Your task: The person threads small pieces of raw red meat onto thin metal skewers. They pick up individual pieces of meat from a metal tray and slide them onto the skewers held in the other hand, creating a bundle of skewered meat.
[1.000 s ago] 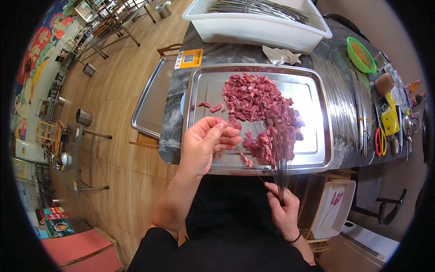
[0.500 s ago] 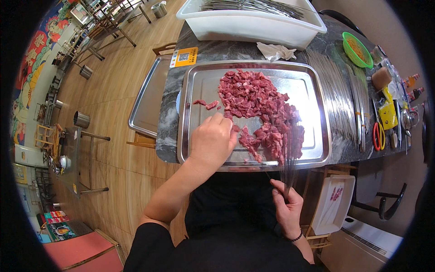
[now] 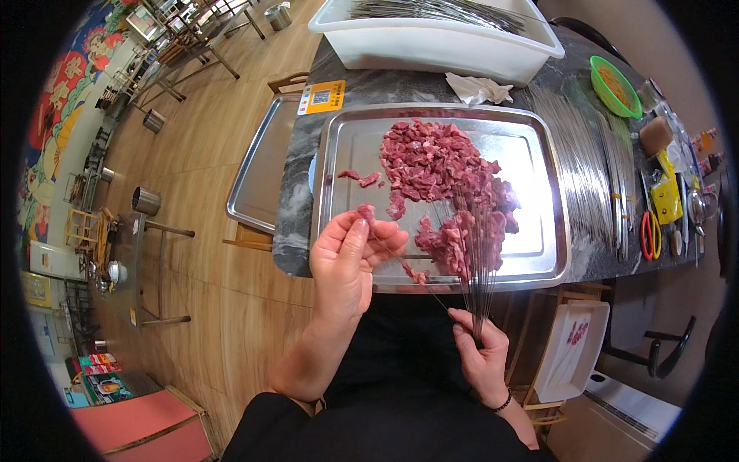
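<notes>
My left hand pinches a small piece of raw red meat between thumb and fingers, above the near left part of a steel tray. In my right hand, a bundle of thin metal skewers fans upward over the tray's near edge. From its fingertips a single skewer slants toward my left hand, with some meat threaded on it. The skewer's tip is hard to make out near my left fingers. A pile of cut meat covers the tray's middle.
Behind the tray stands a white tub of skewers, with crumpled tissue before it. More skewers lie to the right, near scissors and a green bowl. A white bin sits lower right; another steel tray is left.
My left hand has lifted off the tray and turned palm up, bringing a piece of meat with it. The right hand stays nearly in place; the single skewer with meat now shows clearly.
</notes>
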A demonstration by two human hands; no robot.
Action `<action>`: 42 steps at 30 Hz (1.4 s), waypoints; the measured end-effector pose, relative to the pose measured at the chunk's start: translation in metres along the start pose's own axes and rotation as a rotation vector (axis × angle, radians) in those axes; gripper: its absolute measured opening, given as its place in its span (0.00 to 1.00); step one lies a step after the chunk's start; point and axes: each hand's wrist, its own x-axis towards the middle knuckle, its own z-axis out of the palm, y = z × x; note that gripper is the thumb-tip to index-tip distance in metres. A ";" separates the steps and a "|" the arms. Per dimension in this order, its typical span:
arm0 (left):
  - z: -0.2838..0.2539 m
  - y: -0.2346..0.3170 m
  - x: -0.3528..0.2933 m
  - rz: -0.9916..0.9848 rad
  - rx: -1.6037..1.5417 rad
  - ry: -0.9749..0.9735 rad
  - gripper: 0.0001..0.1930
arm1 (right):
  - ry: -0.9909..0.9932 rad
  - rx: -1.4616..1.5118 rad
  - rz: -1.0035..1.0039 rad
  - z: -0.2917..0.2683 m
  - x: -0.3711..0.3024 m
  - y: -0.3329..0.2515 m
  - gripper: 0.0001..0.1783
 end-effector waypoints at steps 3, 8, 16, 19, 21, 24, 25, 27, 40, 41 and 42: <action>0.000 -0.006 -0.003 0.031 -0.045 0.031 0.09 | 0.001 0.035 0.048 0.003 -0.005 0.001 0.17; 0.003 -0.015 -0.008 0.062 -0.066 -0.032 0.10 | -0.005 0.071 0.035 0.006 -0.002 0.006 0.16; 0.000 -0.003 -0.001 0.000 -0.077 -0.053 0.11 | 0.012 0.114 0.080 0.009 -0.005 0.007 0.16; 0.001 -0.004 0.001 0.054 -0.012 -0.018 0.11 | 0.009 0.125 0.097 0.009 -0.010 0.013 0.16; 0.004 -0.007 0.000 0.060 -0.011 -0.004 0.11 | 0.006 0.127 0.098 0.009 -0.010 0.014 0.16; 0.005 -0.012 -0.007 0.034 -0.031 -0.029 0.11 | -0.007 0.114 0.076 0.012 -0.005 0.007 0.15; 0.006 -0.011 -0.009 0.014 -0.046 -0.045 0.11 | -0.020 0.101 0.051 0.013 0.000 0.003 0.15; 0.008 -0.008 -0.009 -0.024 -0.033 -0.064 0.12 | -0.021 0.106 0.032 0.014 0.000 0.007 0.16; -0.005 0.009 0.000 0.055 0.049 -0.022 0.15 | -0.041 0.111 0.075 0.014 -0.002 0.008 0.16; -0.007 0.010 0.001 0.055 0.061 -0.023 0.15 | -0.035 0.102 0.064 0.014 -0.003 0.008 0.16; -0.007 0.011 0.001 0.059 0.073 -0.023 0.15 | -0.036 0.098 0.055 0.014 -0.003 0.008 0.16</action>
